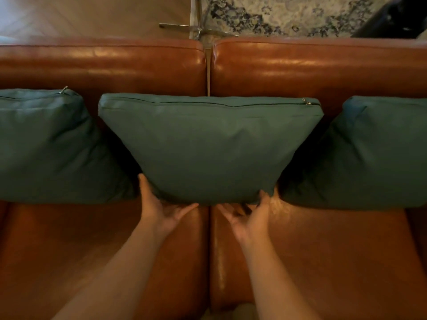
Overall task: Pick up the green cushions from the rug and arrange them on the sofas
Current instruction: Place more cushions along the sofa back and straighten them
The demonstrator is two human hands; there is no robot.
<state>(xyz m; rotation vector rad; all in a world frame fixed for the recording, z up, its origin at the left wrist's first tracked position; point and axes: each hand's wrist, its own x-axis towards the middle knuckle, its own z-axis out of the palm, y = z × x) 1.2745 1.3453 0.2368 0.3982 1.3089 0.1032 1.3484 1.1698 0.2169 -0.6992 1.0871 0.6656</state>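
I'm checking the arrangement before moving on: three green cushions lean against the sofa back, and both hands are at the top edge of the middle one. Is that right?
Not quite. The head view shows the left hand and the right hand at the bottom edge of the middle cushion, not the top. The rest of the statement is right.

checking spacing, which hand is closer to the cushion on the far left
Left. The left hand touches the lower left corner of the middle cushion, just beside the left cushion; the right hand is at the lower right corner, farther off.
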